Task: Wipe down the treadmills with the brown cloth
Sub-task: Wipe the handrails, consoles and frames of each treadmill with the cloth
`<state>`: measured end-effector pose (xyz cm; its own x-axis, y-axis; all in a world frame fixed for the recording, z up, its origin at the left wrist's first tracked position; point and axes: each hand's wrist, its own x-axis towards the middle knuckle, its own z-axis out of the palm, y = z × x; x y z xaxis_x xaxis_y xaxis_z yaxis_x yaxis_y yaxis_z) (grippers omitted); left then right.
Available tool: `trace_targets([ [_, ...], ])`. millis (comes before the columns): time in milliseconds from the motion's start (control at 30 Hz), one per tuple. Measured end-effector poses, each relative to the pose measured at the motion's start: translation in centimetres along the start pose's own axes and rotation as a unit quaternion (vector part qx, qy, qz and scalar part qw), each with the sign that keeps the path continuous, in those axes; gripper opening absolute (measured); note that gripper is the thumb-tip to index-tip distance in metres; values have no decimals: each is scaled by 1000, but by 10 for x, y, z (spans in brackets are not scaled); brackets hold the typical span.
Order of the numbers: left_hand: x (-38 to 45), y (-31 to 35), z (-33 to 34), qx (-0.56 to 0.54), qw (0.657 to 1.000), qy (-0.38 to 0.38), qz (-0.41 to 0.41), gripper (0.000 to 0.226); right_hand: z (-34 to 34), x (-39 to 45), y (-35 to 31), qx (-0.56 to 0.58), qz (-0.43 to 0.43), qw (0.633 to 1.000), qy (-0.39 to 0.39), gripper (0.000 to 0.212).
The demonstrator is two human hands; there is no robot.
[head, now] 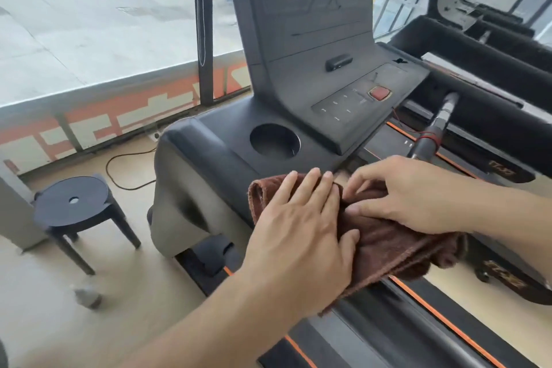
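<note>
The left forearm comes in nearest the camera, from the bottom edge, and ends in the left hand (301, 227), which lies flat with its fingers spread on the brown cloth (388, 242), pressing it down. The right hand (409, 197) reaches in from the right edge, its fingers curled and its fingertips pinching a fold of the cloth just beside the left hand's fingertips; the two hands nearly touch there. The cloth is bunched and doubled over on the near edge of the treadmill (209, 164) console, with its lower part hanging over toward the belt and the orange-striped side rail below.

Beyond the hands, the console holds a round cup holder (274, 140) near its left corner, a keypad with a red stop button (378, 93) further back, and the upright display panel (304, 3) behind that. A grey handlebar (436, 125) angles in from the right. A second treadmill (478, 51) stands to the right. On the floor at the left is a dark stool (73, 203), with the window behind it.

The step in hand looks like folding or regripping the cloth rather than a wiping stroke, since one hand steadies while the other gathers. The next move probably calls for settling the fold into a flat pad under one palm, then sweeping it across the console top toward the cup holder and keypad, going lightly over the buttons.
</note>
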<state>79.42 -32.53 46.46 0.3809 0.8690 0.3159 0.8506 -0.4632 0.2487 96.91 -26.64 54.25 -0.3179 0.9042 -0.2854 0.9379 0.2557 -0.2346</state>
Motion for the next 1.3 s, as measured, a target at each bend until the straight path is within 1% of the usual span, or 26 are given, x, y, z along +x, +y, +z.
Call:
trace_targets([
  [67,-21,9,10,-24,998,48,7,65,0,-13,1,5,11,997,-78,15],
  [100,-31,14,16,-40,997,66,4,63,1,-17,1,0,7,996,-92,24],
  [133,-41,18,23,-56,995,88,-3,62,3,-21,1,-17,-11,996,-83,39],
  [167,-49,23,29,-76,991,111,-12,62,6,-25,1,-33,-45,997,-58,55],
  [200,-57,29,37,-97,986,136,-25,62,13,-29,0,-27,-90,995,-37,66],
  [233,-64,36,44,-116,979,161,-39,62,21,-36,-1,8,-133,990,-36,71],
  [300,-78,55,60,-168,964,197,-65,63,42,-54,1,75,-173,980,-67,71],
  [333,-85,66,69,-198,955,210,-74,63,52,-65,4,85,-183,977,-76,69],
  [400,-99,92,85,-232,943,225,-84,65,66,-88,14,82,-204,972,-81,67],
  [500,-117,135,104,-257,931,235,-106,68,70,-120,33,74,-218,968,-97,67],
  [567,-127,166,113,-288,917,250,-115,68,75,-145,47,72,-223,968,-93,67],
  [633,-138,198,119,-350,886,277,-129,67,82,-172,61,77,-202,975,-54,70],
  [700,-147,231,125,-426,826,323,-176,67,88,-194,78,82,-150,985,7,80],
  [733,-149,247,125,-459,795,339,-207,68,90,-201,83,79,-121,989,13,84],
  [767,-149,260,126,-492,767,336,-237,69,92,-206,88,79,-96,992,2,87],
  [833,-142,270,127,-556,723,305,-275,71,98,-208,87,90,-77,993,-21,89],
  [867,-136,267,129,-584,702,291,-284,72,102,-206,84,99,-86,991,-14,87],
  [900,-131,259,131,-598,690,287,-288,73,106,-203,79,106,-103,989,0,85],
  [967,-119,238,136,-602,684,294,-289,72,110,-192,63,95,-137,986,18,77],
  [1067,-102,196,132,-638,653,321,-254,71,106,-161,32,50,-181,982,34,66],
  [1100,-96,179,129,-640,649,329,-246,72,103,-147,23,36,-195,979,41,64],
  [1167,-81,145,123,-625,651,349,-253,71,97,-117,4,18,-212,976,43,63],
  [1233,-69,110,119,-599,659,352,-287,71,92,-85,-14,24,-216,976,32,63],
  [1267,-64,93,118,-573,673,350,-311,75,88,-69,-23,34,-216,976,23,63],
  [1300,-59,77,117,-539,693,341,-336,84,84,-55,-32,45,-214,976,16,63],
])
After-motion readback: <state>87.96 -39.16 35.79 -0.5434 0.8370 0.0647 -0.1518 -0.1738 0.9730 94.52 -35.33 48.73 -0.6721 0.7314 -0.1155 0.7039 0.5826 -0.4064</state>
